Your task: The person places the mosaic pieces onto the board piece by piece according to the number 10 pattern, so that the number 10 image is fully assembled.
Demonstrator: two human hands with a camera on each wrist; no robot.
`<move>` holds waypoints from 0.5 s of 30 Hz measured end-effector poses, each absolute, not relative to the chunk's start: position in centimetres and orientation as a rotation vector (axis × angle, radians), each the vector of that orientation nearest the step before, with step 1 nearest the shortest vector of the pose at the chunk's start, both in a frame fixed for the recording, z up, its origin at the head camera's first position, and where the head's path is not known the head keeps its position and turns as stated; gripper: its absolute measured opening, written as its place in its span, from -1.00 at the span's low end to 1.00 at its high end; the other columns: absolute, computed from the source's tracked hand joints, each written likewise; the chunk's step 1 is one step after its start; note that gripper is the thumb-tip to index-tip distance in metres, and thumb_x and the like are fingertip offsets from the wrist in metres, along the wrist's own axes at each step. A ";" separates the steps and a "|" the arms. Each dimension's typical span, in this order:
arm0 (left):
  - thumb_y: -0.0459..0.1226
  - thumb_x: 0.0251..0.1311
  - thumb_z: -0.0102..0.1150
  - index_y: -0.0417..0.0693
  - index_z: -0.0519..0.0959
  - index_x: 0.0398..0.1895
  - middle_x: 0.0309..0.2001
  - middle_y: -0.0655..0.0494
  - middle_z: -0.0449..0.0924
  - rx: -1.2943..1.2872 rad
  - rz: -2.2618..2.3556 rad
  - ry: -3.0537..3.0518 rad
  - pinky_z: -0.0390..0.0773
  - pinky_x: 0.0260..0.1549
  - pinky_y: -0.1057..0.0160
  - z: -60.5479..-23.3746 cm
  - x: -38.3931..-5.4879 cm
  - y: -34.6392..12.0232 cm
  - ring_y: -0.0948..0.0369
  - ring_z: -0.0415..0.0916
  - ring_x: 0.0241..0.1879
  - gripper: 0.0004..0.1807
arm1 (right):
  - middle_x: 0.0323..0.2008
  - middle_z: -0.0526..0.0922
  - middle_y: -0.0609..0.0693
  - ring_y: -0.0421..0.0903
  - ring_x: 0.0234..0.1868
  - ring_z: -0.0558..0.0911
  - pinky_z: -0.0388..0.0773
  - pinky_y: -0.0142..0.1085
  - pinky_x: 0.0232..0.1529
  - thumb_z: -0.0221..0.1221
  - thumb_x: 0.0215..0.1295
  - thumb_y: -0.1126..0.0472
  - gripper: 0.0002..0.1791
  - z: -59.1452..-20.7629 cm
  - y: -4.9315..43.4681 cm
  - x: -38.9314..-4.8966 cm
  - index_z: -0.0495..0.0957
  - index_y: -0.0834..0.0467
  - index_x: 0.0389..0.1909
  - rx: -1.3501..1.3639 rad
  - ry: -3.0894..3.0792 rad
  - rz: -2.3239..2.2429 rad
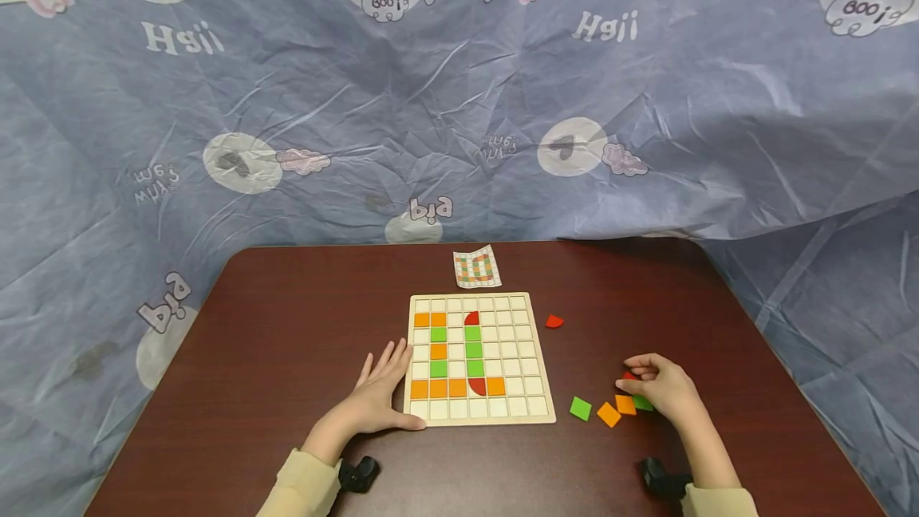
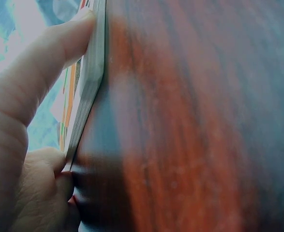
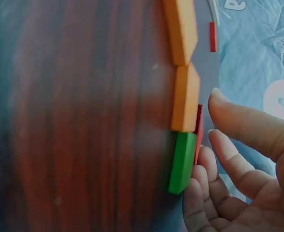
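A pale wooden grid board [image 1: 517, 412] carries orange, green and red tiles in some of its squares. My left hand [image 1: 380, 397] lies at the board's left side, fingers spread along that edge and thumb on the near left corner. Over loose tiles to the right is my right hand [image 1: 668, 389], thumb and index finger apart with nothing between them. A red tile [image 3: 199, 130] lies by its fingertips, partly hidden behind a green tile [image 3: 183, 162]. Next to these are two orange tiles [image 1: 609, 415]. Another green tile [image 1: 581, 408] lies nearer the board.
A small printed card [image 1: 477, 268] with a coloured grid pattern lies behind the board. One red quarter-round tile [image 1: 554, 321] sits alone right of the board. The dark wooden table [image 1: 301, 301] backs onto a grey-blue patterned cloth [image 1: 402, 134].
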State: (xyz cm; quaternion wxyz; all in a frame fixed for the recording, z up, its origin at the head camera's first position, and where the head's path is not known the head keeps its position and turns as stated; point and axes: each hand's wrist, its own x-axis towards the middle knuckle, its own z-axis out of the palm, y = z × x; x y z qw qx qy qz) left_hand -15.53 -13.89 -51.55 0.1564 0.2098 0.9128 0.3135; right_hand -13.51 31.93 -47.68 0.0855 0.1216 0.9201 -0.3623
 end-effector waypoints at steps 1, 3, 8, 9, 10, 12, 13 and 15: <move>0.15 -0.12 0.50 -0.16 -0.14 0.58 0.60 -0.11 -0.29 0.603 0.896 2.613 -0.43 0.44 -0.27 -51.6 -15.5 -13.9 -0.09 -0.38 0.59 0.34 | 0.03 0.58 0.36 0.14 -0.06 0.57 0.52 -0.27 -0.23 0.40 0.16 0.06 -0.40 -47.7 32.0 -13.5 0.51 0.38 0.08 0.362 2.740 -1.071; 0.16 -0.12 0.49 -0.15 -0.14 0.58 0.60 -0.10 -0.29 0.605 0.894 2.611 -0.43 0.44 -0.28 -51.6 -15.6 -13.9 -0.09 -0.38 0.59 0.34 | 0.03 0.57 0.36 0.13 -0.08 0.56 0.50 -0.29 -0.24 0.40 0.16 0.09 -0.42 -47.8 32.1 -13.5 0.51 0.39 0.07 0.358 2.738 -1.060; 0.17 -0.11 0.49 -0.16 -0.15 0.59 0.60 -0.10 -0.30 0.601 0.889 2.608 -0.44 0.44 -0.27 -51.8 -15.6 -13.9 -0.08 -0.38 0.59 0.35 | -0.10 0.61 0.30 0.07 -0.18 0.57 0.48 -0.33 -0.30 0.37 0.17 0.19 -0.53 -47.9 32.0 -13.7 0.53 0.40 0.00 0.362 2.754 -1.054; 0.17 -0.11 0.49 -0.16 -0.15 0.59 0.60 -0.10 -0.31 0.601 0.889 2.607 -0.44 0.44 -0.27 -51.8 -15.6 -13.9 -0.08 -0.39 0.59 0.35 | -0.14 0.62 0.28 0.05 -0.21 0.57 0.48 -0.33 -0.32 0.37 0.17 0.20 -0.55 -47.9 32.0 -13.7 0.54 0.40 -0.02 0.366 2.757 -1.052; 0.17 -0.11 0.49 -0.16 -0.15 0.59 0.60 -0.09 -0.31 0.600 0.889 2.606 -0.44 0.44 -0.27 -51.8 -15.6 -13.9 -0.08 -0.39 0.59 0.35 | -0.17 0.63 0.24 0.02 -0.23 0.57 0.48 -0.34 -0.33 0.36 0.18 0.22 -0.58 -47.9 32.0 -13.7 0.55 0.40 -0.03 0.372 2.758 -1.051; 0.17 -0.11 0.49 -0.16 -0.15 0.59 0.60 -0.09 -0.31 0.597 0.890 2.604 -0.45 0.44 -0.26 -51.8 -15.6 -13.9 -0.08 -0.39 0.59 0.34 | -0.23 0.64 0.18 -0.01 -0.28 0.56 0.48 -0.34 -0.35 0.36 0.18 0.24 -0.62 -47.9 31.9 -13.8 0.56 0.39 -0.06 0.372 2.758 -1.045; 0.17 -0.11 0.49 -0.16 -0.15 0.58 0.60 -0.09 -0.31 0.595 0.891 2.603 -0.46 0.44 -0.26 -51.7 -15.6 -13.9 -0.08 -0.39 0.59 0.34 | -0.25 0.64 0.16 -0.03 -0.29 0.56 0.48 -0.35 -0.36 0.35 0.19 0.25 -0.64 -47.9 31.9 -13.8 0.56 0.38 -0.07 0.371 2.758 -1.041; 0.16 -0.11 0.49 -0.15 -0.15 0.59 0.60 -0.09 -0.32 0.594 0.892 2.603 -0.46 0.44 -0.26 -51.7 -15.6 -13.9 -0.07 -0.39 0.59 0.34 | -0.28 0.64 0.13 -0.04 -0.31 0.56 0.49 -0.35 -0.37 0.34 0.18 0.26 -0.66 -47.9 31.9 -13.9 0.57 0.38 -0.09 0.361 2.761 -1.032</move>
